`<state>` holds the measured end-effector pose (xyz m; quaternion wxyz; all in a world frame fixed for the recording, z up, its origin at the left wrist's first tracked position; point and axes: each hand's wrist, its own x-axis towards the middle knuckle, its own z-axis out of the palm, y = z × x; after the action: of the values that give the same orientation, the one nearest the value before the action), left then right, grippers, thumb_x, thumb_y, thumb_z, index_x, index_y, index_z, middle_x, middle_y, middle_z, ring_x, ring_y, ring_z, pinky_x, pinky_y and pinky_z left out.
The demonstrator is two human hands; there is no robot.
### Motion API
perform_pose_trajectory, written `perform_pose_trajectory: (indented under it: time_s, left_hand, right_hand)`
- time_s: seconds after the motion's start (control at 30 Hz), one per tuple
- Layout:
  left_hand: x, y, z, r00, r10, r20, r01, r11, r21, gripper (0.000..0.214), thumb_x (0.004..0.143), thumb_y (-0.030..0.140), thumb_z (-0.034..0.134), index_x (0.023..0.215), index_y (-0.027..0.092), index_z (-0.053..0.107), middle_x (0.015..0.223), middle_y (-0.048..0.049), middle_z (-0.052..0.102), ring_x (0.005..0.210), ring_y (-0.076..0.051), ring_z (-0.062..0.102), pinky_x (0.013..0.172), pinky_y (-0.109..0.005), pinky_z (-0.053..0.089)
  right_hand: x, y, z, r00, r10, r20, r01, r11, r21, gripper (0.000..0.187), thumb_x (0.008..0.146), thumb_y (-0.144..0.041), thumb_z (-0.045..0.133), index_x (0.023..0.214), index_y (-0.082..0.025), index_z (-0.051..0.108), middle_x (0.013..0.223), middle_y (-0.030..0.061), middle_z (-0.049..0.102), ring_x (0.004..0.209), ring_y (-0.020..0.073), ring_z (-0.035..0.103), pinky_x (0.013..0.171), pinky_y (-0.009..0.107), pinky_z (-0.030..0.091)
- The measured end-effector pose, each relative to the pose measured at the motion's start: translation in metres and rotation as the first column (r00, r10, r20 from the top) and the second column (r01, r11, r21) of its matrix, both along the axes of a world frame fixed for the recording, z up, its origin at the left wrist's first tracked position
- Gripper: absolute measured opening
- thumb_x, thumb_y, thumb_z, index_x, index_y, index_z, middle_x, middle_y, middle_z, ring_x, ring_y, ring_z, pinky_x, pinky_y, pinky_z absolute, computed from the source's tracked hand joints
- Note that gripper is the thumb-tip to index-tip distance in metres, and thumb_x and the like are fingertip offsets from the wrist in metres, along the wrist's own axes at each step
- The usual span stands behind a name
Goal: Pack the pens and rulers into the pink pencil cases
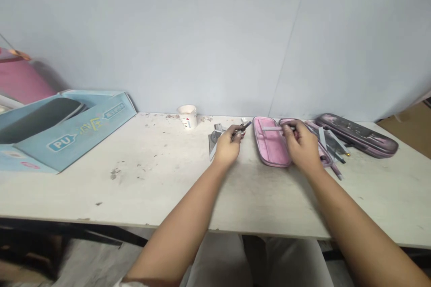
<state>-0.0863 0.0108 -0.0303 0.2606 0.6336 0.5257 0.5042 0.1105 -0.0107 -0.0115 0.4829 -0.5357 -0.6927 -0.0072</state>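
Observation:
A pink pencil case (pixel 270 143) lies open on the white table (pixel 134 179), near the back. My left hand (pixel 228 147) is closed on a dark pen (pixel 243 128) just left of the case, above a clear set square (pixel 214 141). My right hand (pixel 303 145) rests over the case's right half, its fingers pinched on a light pen (pixel 274 128) that lies across the case. Several more pens (pixel 332 150) are spread to the right of that hand.
A dark pencil case (pixel 357 134) lies at the far right. A small white cup (pixel 187 115) stands by the wall. A light blue cardboard box (pixel 63 130) fills the left end of the table. The grey wall runs right behind.

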Motion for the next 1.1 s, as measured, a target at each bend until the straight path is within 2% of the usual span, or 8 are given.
perform_pose_trajectory:
  time_s: [0.13, 0.47, 0.57, 0.63, 0.7, 0.83, 1.0, 1.1]
  left_hand:
    - [0.005, -0.006, 0.0, 0.978, -0.078, -0.195, 0.075, 0.997, -0.022, 0.026, 0.079, 0.015, 0.044, 0.099, 0.022, 0.06, 0.083, -0.002, 0.065, 0.081, -0.016, 0.059, 0.078, -0.029, 0.044]
    - [0.011, -0.013, -0.003, 0.924, -0.209, -0.319, 0.202, 0.978, -0.055, 0.023, 0.08, 0.015, 0.042, 0.096, 0.02, 0.058, 0.082, -0.002, 0.065, 0.08, -0.015, 0.059, 0.078, -0.028, 0.043]
    - [0.013, -0.017, -0.002, 0.91, -0.24, -0.339, 0.242, 0.97, -0.039, 0.028, 0.079, 0.014, 0.044, 0.105, 0.02, 0.052, 0.084, -0.0021, 0.065, 0.08, -0.015, 0.059, 0.078, -0.028, 0.043]
    - [0.013, -0.018, 0.0, 0.912, -0.229, -0.34, 0.243, 0.97, -0.001, 0.031, 0.078, 0.013, 0.046, 0.108, 0.02, 0.049, 0.087, -0.0024, 0.064, 0.082, -0.015, 0.058, 0.079, -0.028, 0.042]
    - [0.013, -0.019, 0.001, 0.919, -0.213, -0.332, 0.235, 0.972, 0.028, 0.03, 0.077, 0.013, 0.047, 0.107, 0.02, 0.049, 0.09, -0.003, 0.063, 0.084, -0.015, 0.058, 0.08, -0.028, 0.042]
    - [0.011, -0.018, 0.002, 0.934, -0.204, -0.293, 0.219, 0.976, 0.017, 0.028, 0.077, 0.012, 0.046, 0.103, 0.02, 0.05, 0.089, -0.0029, 0.063, 0.079, -0.015, 0.058, 0.077, -0.028, 0.043]
    - [0.011, -0.017, 0.0, 0.94, -0.217, -0.263, 0.228, 0.974, 0.011, 0.03, 0.076, 0.009, 0.045, 0.104, 0.021, 0.048, 0.086, -0.0019, 0.063, 0.077, -0.014, 0.059, 0.076, -0.027, 0.043]
    - [0.011, -0.018, 0.001, 0.944, -0.211, -0.253, 0.217, 0.976, -0.002, 0.031, 0.076, 0.009, 0.045, 0.104, 0.022, 0.048, 0.084, -0.0014, 0.063, 0.078, -0.014, 0.059, 0.076, -0.027, 0.043]
  right_hand:
    - [0.011, 0.005, -0.005, 0.98, 0.001, -0.197, -0.006, 1.0, -0.025, 0.022, 0.085, -0.034, 0.041, 0.091, -0.019, 0.056, 0.074, 0.0023, 0.061, 0.069, 0.0156, 0.054, 0.066, 0.027, 0.04]
    - [0.005, 0.004, -0.011, 0.966, 0.251, -0.062, -0.254, 0.966, -0.055, 0.016, 0.081, -0.023, 0.042, 0.088, -0.02, 0.056, 0.088, 0.0051, 0.062, 0.084, 0.0183, 0.056, 0.073, 0.029, 0.04]
    - [-0.001, 0.001, -0.013, 0.981, 0.195, 0.001, -0.192, 0.968, -0.16, 0.018, 0.083, -0.033, 0.043, 0.082, -0.02, 0.056, 0.074, 0.0033, 0.061, 0.07, 0.0173, 0.056, 0.064, 0.027, 0.038]
    - [-0.003, -0.001, -0.014, 0.994, 0.102, 0.031, -0.092, 0.969, -0.231, 0.033, 0.085, -0.044, 0.039, 0.067, -0.02, 0.054, 0.057, 0.0015, 0.055, 0.058, 0.0165, 0.052, 0.057, 0.027, 0.034]
    - [-0.001, -0.001, -0.014, 0.996, 0.088, 0.005, -0.084, 0.96, -0.268, 0.042, 0.086, -0.049, 0.033, 0.061, -0.02, 0.052, 0.052, 0.0008, 0.05, 0.055, 0.0156, 0.05, 0.055, 0.027, 0.033]
    - [0.004, 0.001, -0.012, 0.95, 0.284, -0.134, -0.307, 0.927, -0.215, 0.03, 0.082, -0.045, 0.043, 0.092, -0.019, 0.054, 0.079, 0.0023, 0.06, 0.066, 0.0139, 0.053, 0.061, 0.025, 0.038]
    - [0.006, 0.0, -0.011, 0.973, 0.184, -0.141, -0.221, 0.921, -0.32, 0.037, 0.083, -0.05, 0.039, 0.073, -0.018, 0.056, 0.055, -0.0008, 0.052, 0.055, 0.0133, 0.048, 0.055, 0.025, 0.036]
    - [0.006, 0.0, -0.012, 0.937, 0.296, -0.185, -0.338, 0.901, -0.272, 0.033, 0.082, -0.048, 0.043, 0.089, -0.018, 0.056, 0.07, 0.0007, 0.058, 0.062, 0.0135, 0.051, 0.058, 0.025, 0.038]
